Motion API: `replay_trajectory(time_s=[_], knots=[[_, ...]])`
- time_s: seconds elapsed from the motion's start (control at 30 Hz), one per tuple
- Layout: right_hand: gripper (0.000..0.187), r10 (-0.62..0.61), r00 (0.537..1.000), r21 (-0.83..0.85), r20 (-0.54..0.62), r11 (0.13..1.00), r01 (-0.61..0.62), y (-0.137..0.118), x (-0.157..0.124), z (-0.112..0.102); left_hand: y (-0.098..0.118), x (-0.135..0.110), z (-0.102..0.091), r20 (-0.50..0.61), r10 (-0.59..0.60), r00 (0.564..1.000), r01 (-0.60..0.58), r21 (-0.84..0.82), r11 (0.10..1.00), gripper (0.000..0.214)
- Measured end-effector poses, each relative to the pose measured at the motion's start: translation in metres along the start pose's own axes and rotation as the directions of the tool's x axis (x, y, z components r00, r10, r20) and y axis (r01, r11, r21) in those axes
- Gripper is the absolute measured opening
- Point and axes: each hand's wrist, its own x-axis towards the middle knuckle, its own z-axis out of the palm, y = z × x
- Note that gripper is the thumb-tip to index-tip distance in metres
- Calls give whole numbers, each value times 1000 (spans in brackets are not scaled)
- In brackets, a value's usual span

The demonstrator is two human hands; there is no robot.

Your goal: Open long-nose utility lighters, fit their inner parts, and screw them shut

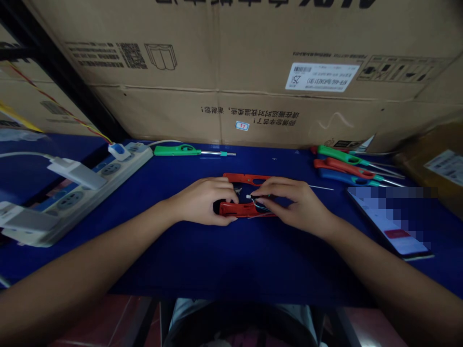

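My left hand (204,200) is closed round the left end of a red lighter shell half (240,209) lying open on the blue table (217,260). My right hand (292,202) pinches a thin wire with a small white tip (249,196) over that shell. Just behind the hands lies the other red shell half (244,179). A thin metal rod (320,187) sticks out to the right of my right hand.
A green stick lighter (181,151) lies at the back. Green, red and blue stick lighters (347,168) lie at the right, beside a phone (392,219). A white power strip (75,193) with plugs sits at the left. Cardboard boxes (231,67) wall the back.
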Motion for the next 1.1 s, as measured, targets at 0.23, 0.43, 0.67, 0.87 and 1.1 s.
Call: replay_trajectory(time_s=[0.23,0.43,0.67,0.87,1.1], knots=[[17,4,1000,-25,-28,1000,-4,-3,1,-7,0,-1,-1,2,-5,1000,5,0,1000,18],[20,-15,983,-169,185,984,47,14,-4,3,1,0,0,1,-3,1000,3,-19,1000,16],[21,-10,976,-182,217,982,50,18,-6,7,0,-1,1,4,-2,1000,2,-38,999,16],[22,-24,975,-161,222,985,61,23,-7,10,-1,1,2,0,11,1000,-11,-57,998,18],[24,-55,958,-235,280,964,124,15,-5,10,0,1,0,-17,25,1000,-25,-49,998,18]])
